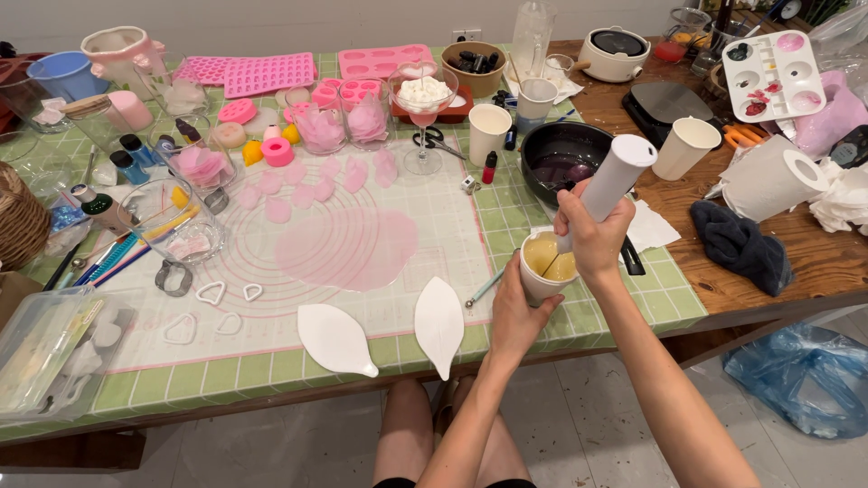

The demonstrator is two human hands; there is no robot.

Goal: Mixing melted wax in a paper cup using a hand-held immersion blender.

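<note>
My left hand (514, 312) grips a white paper cup (545, 267) from below, near the table's front edge. The cup holds a pale yellow liquid. My right hand (594, 233) is closed around a white cylindrical handheld mixer (615, 176), held tilted, with its thin rod dipped into the liquid. Two white leaf-shaped pieces (336, 338) (439, 321) lie just left of the cup on the translucent mat (443, 217). A flat pink rolled-out sheet (348, 248) lies on the mat beyond them.
A black pan (565, 158) and white cups (489, 131) (684, 147) stand behind my hands. Pink silicone moulds (268, 72), glass bowls of pink petals (321, 129), a dessert glass (423, 99), cutters, small bottles, a paper roll (768, 181) and a dark cloth (741, 244) crowd the table.
</note>
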